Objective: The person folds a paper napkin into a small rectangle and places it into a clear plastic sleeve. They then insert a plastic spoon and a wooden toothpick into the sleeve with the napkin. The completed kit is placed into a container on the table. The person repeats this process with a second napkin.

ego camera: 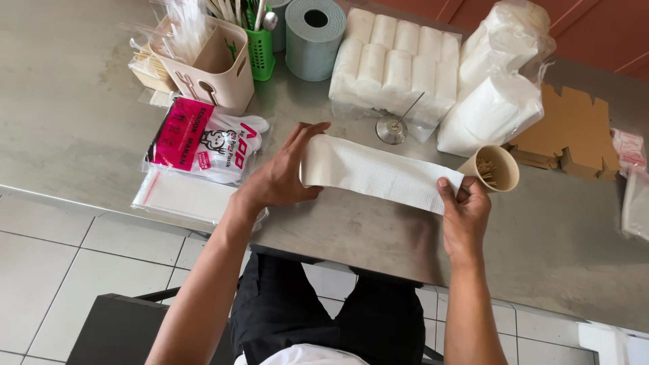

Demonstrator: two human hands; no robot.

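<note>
A long white strip of tissue paper lies stretched across the steel table in front of me. My left hand grips its rolled left end, fingers curled over the top. My right hand pinches the strip's right end between thumb and fingers. Just beyond the right hand a tan cup lies on its side with toothpicks inside.
A block of white tissue rolls and two bagged white stacks sit at the back. A metal spike holder, a grey-blue roll, beige and green caddies, a pink-and-white packet and flat cardboard surround the strip.
</note>
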